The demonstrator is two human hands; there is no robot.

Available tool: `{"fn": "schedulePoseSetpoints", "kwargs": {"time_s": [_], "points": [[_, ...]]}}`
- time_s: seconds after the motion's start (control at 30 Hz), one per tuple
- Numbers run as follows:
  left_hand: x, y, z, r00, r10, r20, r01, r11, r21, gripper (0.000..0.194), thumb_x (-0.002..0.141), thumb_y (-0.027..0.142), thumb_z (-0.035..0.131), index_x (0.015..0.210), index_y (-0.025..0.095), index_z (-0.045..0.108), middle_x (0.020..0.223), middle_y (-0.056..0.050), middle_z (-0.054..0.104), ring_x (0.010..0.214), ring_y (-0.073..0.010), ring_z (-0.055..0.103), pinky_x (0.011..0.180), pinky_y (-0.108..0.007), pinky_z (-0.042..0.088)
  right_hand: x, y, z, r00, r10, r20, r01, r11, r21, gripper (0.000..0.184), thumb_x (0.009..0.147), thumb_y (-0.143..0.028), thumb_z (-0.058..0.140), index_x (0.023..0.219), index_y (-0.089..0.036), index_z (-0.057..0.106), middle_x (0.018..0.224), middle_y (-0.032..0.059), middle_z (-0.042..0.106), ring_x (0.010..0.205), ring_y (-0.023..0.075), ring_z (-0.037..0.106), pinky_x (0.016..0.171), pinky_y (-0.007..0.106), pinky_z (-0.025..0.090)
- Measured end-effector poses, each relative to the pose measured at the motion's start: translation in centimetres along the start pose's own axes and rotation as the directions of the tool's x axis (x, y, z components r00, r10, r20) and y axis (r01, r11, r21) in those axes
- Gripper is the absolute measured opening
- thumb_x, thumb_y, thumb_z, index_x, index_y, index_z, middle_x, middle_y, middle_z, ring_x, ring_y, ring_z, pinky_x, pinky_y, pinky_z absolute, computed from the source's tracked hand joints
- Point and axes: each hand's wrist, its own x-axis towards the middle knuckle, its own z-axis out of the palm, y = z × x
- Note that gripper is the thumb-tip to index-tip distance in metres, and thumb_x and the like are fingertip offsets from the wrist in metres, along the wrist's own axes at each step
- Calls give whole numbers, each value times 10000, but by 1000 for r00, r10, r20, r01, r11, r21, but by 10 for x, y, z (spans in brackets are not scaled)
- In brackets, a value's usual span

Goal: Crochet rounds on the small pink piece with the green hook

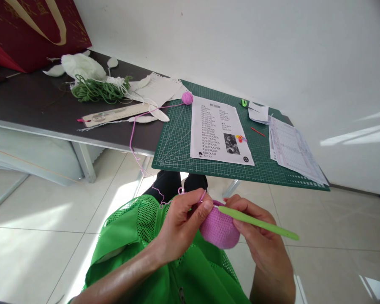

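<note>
A cup-shaped piece of pink crochet hangs between my hands above my lap. My left hand pinches its upper left edge between thumb and fingers. Around the light green crochet hook my right hand is closed, and the hook's tip meets the rim of the crochet by my left thumb. Pink yarn runs from my left hand in loose curls, up over the table edge, to a small pink yarn ball on the green cutting mat.
On the cutting mat lie a printed pattern sheet, stitch markers, a red needle, green-handled snips and papers. Left on the dark table are green yarn, white yarn, a wooden ruler and a red bag.
</note>
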Motion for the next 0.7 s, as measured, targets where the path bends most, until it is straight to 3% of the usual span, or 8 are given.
{"fn": "schedulePoseSetpoints", "kwargs": {"time_s": [0.13, 0.33, 0.5, 0.63, 0.7], "points": [[-1, 1, -2, 977, 213, 12, -212, 966, 149, 321, 1038, 173, 554, 724, 218, 506, 638, 47, 462, 582, -137, 400, 630, -331, 320, 2, -4, 13, 999, -51, -10, 51, 998, 40, 85, 955, -317, 698, 882, -283, 726, 866, 8, 637, 889, 202, 597, 875, 377, 475], [-2, 2, -2, 869, 490, 63, -489, 835, 254, 234, 947, 66, 547, 805, 243, 490, 621, 51, 505, 530, -141, 394, 589, -337, 326, 2, -16, 18, 977, -212, -37, 210, 976, -50, 93, 928, -277, 740, 839, -281, 711, 808, -5, 626, 839, 203, 568, 988, 460, 438], [-5, 5, -3, 799, 592, 101, -589, 740, 325, 228, 869, 40, 588, 859, 252, 505, 575, 55, 581, 467, -141, 399, 558, -347, 305, 2, -24, 12, 938, -345, -21, 337, 927, -167, 135, 926, -297, 758, 802, -272, 714, 830, 5, 652, 839, 199, 555, 993, 445, 452], [-7, 9, -6, 764, 633, 124, -629, 688, 363, 258, 817, 21, 582, 850, 257, 484, 556, 67, 578, 442, -138, 400, 566, -336, 352, 0, -21, 3, 927, -375, 7, 372, 916, -150, 224, 942, -450, 734, 804, -275, 709, 799, 20, 629, 831, 220, 554, 994, 468, 462], [-8, 11, -7, 747, 652, 132, -646, 665, 375, 263, 794, 18, 579, 839, 257, 477, 545, 76, 559, 431, -133, 397, 566, -331, 361, -1, -18, -2, 930, -366, -7, 362, 922, -134, 208, 933, -446, 741, 807, -282, 713, 803, 25, 622, 840, 232, 557, 1019, 496, 450]]}}
